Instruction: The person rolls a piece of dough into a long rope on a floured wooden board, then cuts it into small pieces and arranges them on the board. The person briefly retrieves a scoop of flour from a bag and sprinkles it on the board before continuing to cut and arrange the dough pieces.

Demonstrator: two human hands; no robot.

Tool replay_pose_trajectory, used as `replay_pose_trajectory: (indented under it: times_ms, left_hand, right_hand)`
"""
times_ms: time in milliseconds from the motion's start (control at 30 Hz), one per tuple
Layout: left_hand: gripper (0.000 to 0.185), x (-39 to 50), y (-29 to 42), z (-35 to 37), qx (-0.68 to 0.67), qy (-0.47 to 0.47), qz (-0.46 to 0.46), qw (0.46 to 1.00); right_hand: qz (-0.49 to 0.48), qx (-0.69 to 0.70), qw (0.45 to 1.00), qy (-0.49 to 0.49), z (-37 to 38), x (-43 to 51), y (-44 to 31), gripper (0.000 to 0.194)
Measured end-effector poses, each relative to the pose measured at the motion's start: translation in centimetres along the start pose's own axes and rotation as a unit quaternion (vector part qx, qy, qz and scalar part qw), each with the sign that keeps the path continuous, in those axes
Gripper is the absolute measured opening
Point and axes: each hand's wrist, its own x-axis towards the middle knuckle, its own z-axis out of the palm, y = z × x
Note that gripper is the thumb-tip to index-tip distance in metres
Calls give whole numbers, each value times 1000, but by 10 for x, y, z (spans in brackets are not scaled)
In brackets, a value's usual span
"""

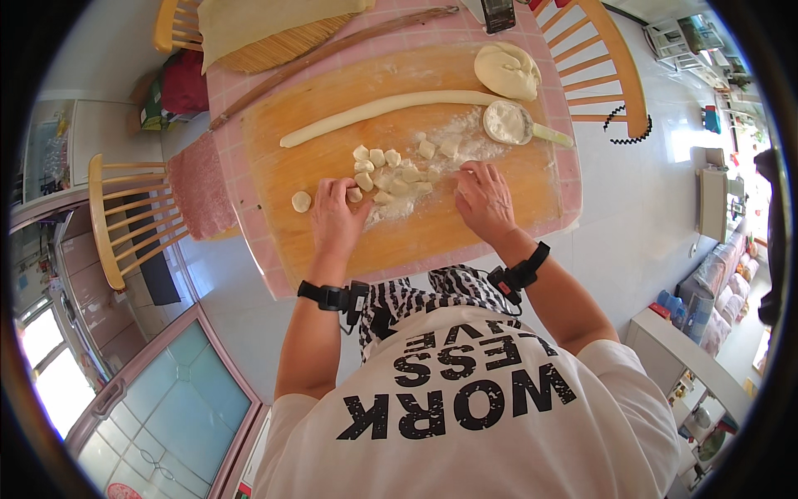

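On the wooden board, my left hand (336, 209) has thumb and index finger about a small dough piece (354, 194). A flattened round of dough (301, 201) lies just left of that hand. Several cut dough pieces (376, 157) sit close together between my hands, some of them in loose white flour (399, 203). My right hand (486, 196) rests low over the board at the flour's right side, thumb and fingers apart, with nothing visible in it. Beyond both hands stretches a long dough rope (386, 107). Its right end reaches a flour scoop (506, 123) holding flour.
A large dough lump (508, 70) sits at the board's far right. Behind the board (299, 237), a long wooden rolling pin (336, 48) lies slantwise on the pink checked tablecloth (227, 140). A slatted mat (287, 43) is partly under a pale sheet. Wooden chairs (103, 221) stand around the table.
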Motion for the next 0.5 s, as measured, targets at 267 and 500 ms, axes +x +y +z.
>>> replay_pose_trajectory:
  times_ms: [267,500]
  left_hand:
    - [24,-22,-24,-24,-203,-38,-177,962]
    - [30,-40,-38,-22,-57,23,-54,997]
  right_hand:
    - [-33,132,990,-37,13,4,-39,19]
    - [-36,160,983,-79,23,-2,-48,15]
